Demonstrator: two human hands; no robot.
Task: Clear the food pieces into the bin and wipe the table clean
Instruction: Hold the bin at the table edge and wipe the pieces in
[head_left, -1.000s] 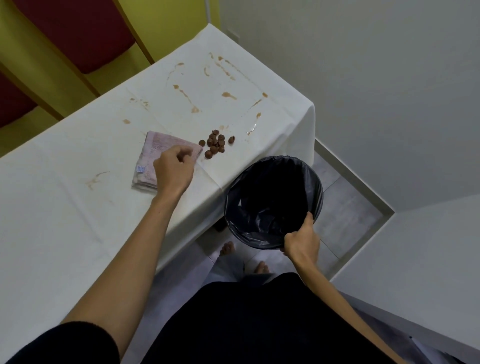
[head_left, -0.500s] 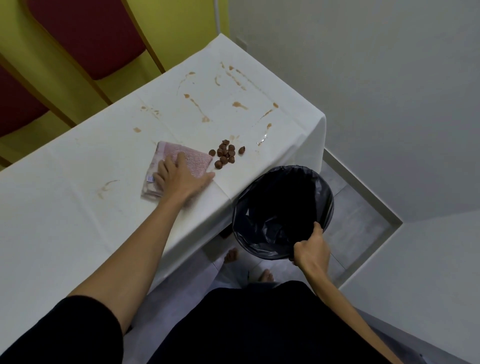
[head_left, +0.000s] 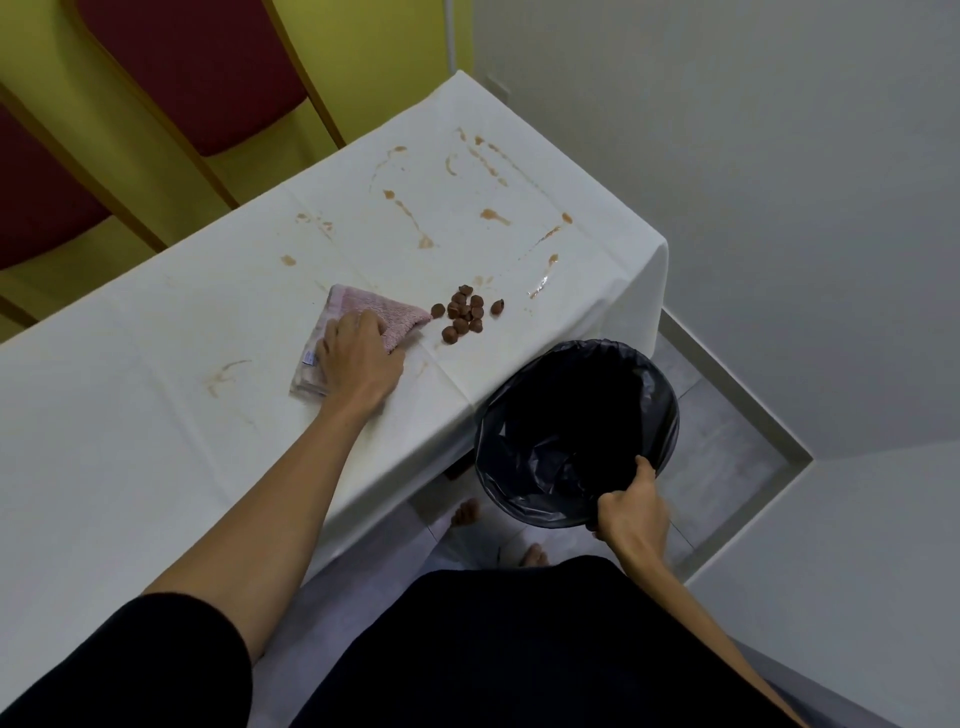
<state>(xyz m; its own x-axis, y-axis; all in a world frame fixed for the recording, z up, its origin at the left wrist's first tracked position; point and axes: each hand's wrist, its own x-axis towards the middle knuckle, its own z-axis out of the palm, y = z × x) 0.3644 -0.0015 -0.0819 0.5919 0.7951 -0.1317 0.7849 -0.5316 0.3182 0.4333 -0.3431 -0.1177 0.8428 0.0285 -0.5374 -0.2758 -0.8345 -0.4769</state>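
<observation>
Several small brown food pieces lie in a cluster on the white table, near its front edge. Just left of them lies a folded pink cloth. My left hand sits on top of the cloth with its fingers curled into it. A round bin with a black liner is held just below the table edge, to the right of the pieces. My right hand grips the bin's near rim.
Brown smears streak the tablecloth at the far right end and left of the cloth. Two red-cushioned wooden chairs stand behind the table against a yellow wall. A grey wall and floor ledge close off the right side. My bare feet show below.
My left hand went from pinching the cloth's edge to lying flat on it, and its fingers now curl into the cloth. The bin and my right hand stayed at the table edge.
</observation>
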